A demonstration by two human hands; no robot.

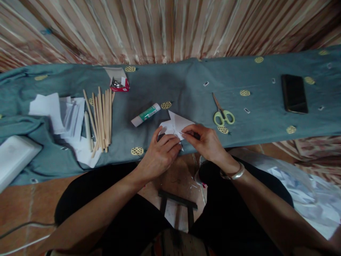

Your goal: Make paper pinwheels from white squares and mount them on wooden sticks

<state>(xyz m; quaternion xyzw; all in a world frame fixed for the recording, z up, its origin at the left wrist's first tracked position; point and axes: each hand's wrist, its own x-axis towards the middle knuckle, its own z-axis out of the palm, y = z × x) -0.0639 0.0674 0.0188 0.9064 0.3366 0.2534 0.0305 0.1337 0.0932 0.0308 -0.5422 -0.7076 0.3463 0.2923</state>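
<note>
A white folded paper (179, 121) with pointed corners, shaped like a pinwheel, is at the front edge of the cloth-covered table. My left hand (164, 151) grips its near left side, thumb at the edge and fingers curled over the front. With thumb and index finger together, my right hand (204, 139) pinches the paper near its middle; whether something small is also between those fingertips is hidden. Just beyond my left hand lies a glue stick (145, 115), white with a green label. Scissors (222, 113) with light green handles rest to the right of my right hand.
Wooden sticks (102, 117) lie left of the glue stick, beside white paper pieces (70, 115). Behind them is an open red box (120, 85) of small metal pieces. A dark phone (294, 93) lies far right, a white block (17, 158) far left. A striped curtain (170, 28) hangs behind.
</note>
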